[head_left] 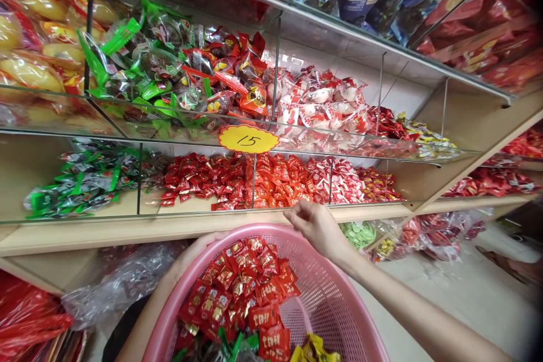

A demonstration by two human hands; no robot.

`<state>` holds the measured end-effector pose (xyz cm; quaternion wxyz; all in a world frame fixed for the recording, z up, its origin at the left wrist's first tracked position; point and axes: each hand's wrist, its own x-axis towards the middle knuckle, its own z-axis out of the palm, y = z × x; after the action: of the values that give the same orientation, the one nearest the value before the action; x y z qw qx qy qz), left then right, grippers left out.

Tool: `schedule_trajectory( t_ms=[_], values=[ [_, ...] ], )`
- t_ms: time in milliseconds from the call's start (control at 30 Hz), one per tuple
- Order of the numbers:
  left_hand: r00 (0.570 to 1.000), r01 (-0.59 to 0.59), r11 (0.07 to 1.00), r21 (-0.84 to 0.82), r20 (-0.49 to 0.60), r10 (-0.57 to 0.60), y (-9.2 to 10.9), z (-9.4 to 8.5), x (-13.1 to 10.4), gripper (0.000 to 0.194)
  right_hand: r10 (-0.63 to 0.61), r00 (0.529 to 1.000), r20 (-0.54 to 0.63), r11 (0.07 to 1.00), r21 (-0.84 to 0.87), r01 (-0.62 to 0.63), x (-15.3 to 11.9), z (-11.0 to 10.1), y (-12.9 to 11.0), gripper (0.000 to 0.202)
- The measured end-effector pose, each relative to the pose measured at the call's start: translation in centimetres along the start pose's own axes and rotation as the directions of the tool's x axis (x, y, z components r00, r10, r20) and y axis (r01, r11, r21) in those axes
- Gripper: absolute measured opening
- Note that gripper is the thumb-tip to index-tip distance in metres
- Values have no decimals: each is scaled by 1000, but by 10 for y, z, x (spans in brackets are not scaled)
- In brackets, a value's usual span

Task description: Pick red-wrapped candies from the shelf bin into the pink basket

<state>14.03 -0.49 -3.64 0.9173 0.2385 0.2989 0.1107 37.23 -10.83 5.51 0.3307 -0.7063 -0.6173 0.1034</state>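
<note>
A pink plastic basket (369,317) is in front of me, with red-wrapped candies (246,271), some green-wrapped ones (224,348) and yellow-wrapped ones (314,349) inside. My left hand (206,242) is wrapped around the basket's far left side, its fingers partly hidden behind the rim. Above the far right rim is my right hand (316,229), its fingers curled together close to the lower shelf's front edge. Whatever those fingers hold, if anything, is not visible. Directly beyond it, orange-red wrapped candies (278,181) fill a shelf compartment.
Glass dividers split the shelves into candy compartments. Dark red candies (203,175) and green packets (85,178) lie left on the lower shelf, red-and-white candies (339,181) right. A yellow tag (248,139) reads 15. A clear plastic bag (123,277) is below left.
</note>
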Motion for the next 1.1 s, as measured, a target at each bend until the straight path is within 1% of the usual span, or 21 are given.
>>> schedule_trajectory(
  t_ms=[33, 67, 100, 167, 233, 333, 433, 533, 633, 700, 833, 933, 1033, 1100],
  values=[
    [1000, -6, 1000, 6, -5, 6, 0, 0, 0, 30, -46, 998, -47, 996, -77, 43, 14, 0, -5, 26],
    [1000, -14, 1000, 14, -6, 14, 0, 0, 0, 30, -67, 996, -67, 988, -142, 57, 27, 3, -10, 23],
    [1000, -15, 1000, 22, -4, 15, 0, -1, 1, 30, -64, 996, -60, 979, -197, 51, 40, 7, -14, 21],
    [1000, 6, 1000, 28, 6, -6, 1, -1, 1, 31, -2, 1000, 15, 957, -289, 6, 61, 19, -21, 21],
    [1000, 5, 1000, 18, 17, -5, 2, -1, 1, 31, 94, 990, 101, 923, -381, -49, 75, 31, -27, 24],
    [1000, -21, 1000, 14, 14, 21, 3, -1, 0, 30, 193, 969, 153, 880, -465, -102, 84, 44, -33, 28],
    [999, -46, 999, 18, 5, 45, 3, 0, -1, 31, 229, 960, 162, 871, -474, -128, 87, 49, -35, 31],
    [999, -31, 999, 7, 16, 31, 2, -2, -1, 32, 247, 957, 154, 873, -463, -151, 89, 50, -33, 30],
    [999, -4, 1000, -14, 43, 5, 0, -5, 0, 33, 255, 957, 140, 889, -424, -175, 92, 51, -30, 27],
    [999, 2, 1000, -6, 40, -2, 0, -5, 0, 34, 250, 959, 135, 909, -375, -184, 93, 51, -26, 23],
    [999, -46, 999, 28, 18, 45, 0, -4, 0, 34, 197, 973, 119, 957, -239, -165, 87, 45, -17, 11],
    [999, -33, 999, 23, 33, 32, -1, -4, 0, 34, 151, 985, 88, 981, -136, -138, 81, 34, -10, 12],
    [999, -36, 999, 23, 29, 35, -1, -5, 0, 34, 74, 997, 8, 993, 87, -74, 68, 16, -4, 17],
    [998, -57, 998, 36, 12, 56, -1, -5, 0, 33, 27, 999, -43, 972, 235, -16, 51, 0, -2, 20]
  ],
)
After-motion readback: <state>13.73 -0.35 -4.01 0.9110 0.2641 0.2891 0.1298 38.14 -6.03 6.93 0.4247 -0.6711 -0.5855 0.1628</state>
